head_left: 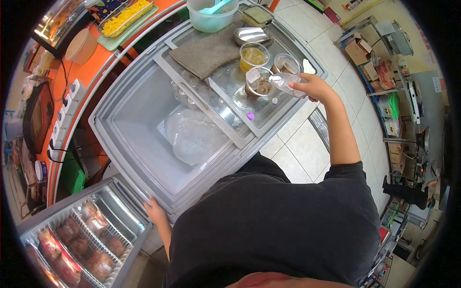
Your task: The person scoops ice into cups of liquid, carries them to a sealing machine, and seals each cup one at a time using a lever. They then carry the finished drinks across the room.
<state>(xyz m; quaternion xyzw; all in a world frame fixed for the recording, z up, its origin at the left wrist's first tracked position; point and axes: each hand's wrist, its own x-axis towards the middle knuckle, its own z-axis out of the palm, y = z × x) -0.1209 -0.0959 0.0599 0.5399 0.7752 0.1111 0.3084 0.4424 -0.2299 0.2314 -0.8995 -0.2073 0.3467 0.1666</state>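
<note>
Now, right hand [315, 88]: closed round a clear vessel [287, 83], tipped at the iced cup [260, 86]; you seem to be topping it up
Left hand [156, 211]: at the freezer rim [119, 162]; its grip can't be told
Iced cup: on the glass lid [232, 103], near the yellow drink [254, 56]
Next move: probably a steady tilt

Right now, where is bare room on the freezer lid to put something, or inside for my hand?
On the lid, a small droplet-specked patch between the grey cloth, the cups and the purple piece. Inside the freezer, bare room between its left wall and the clear bag. It is crowded at the cups, by your right hand.
</note>
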